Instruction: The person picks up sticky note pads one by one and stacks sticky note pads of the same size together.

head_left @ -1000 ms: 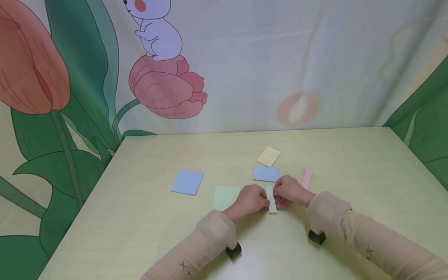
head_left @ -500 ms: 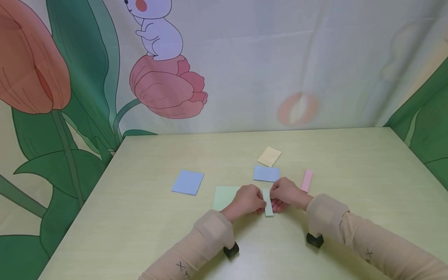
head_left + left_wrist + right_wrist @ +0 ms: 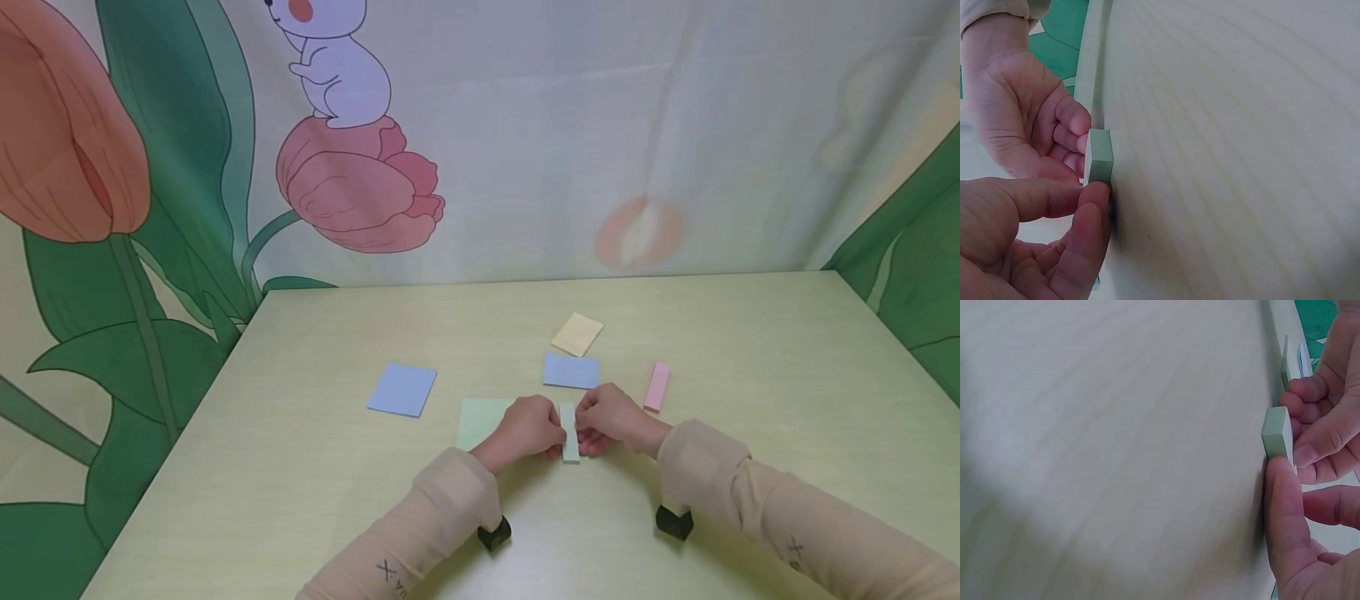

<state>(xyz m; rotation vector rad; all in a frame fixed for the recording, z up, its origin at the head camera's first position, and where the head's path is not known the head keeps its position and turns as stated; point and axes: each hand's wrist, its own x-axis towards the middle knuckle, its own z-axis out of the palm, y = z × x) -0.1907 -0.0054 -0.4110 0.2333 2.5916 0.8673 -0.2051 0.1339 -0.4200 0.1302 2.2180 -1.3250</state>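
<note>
A narrow pale green sticky note pad (image 3: 570, 446) lies lengthwise between both hands, near the middle of the table. From its left side my left hand (image 3: 527, 427) pinches it with thumb and fingers. My right hand (image 3: 613, 417) grips the opposite long side, fingers curled. Close up in the left wrist view, the pad (image 3: 1100, 153) shows as a thick block low on the table, with fingertips at its edges. The right wrist view has an index fingertip (image 3: 1284, 478) pressed against the block. Behind my left hand is a partly covered pale green square pad (image 3: 482, 418).
A blue square pad (image 3: 402, 390) lies on the left. Beyond the hands are a blue rectangular pad (image 3: 572, 371) and a cream one (image 3: 577, 334). A pink strip pad (image 3: 657, 387) lies to the right. A printed curtain (image 3: 525, 150) hangs behind the table (image 3: 262, 467).
Both hands and the narrow green pad have shifted slightly left. My right hand has also come a little nearer, uncovering the lower end of the pink pad. The other pads lie as before.
</note>
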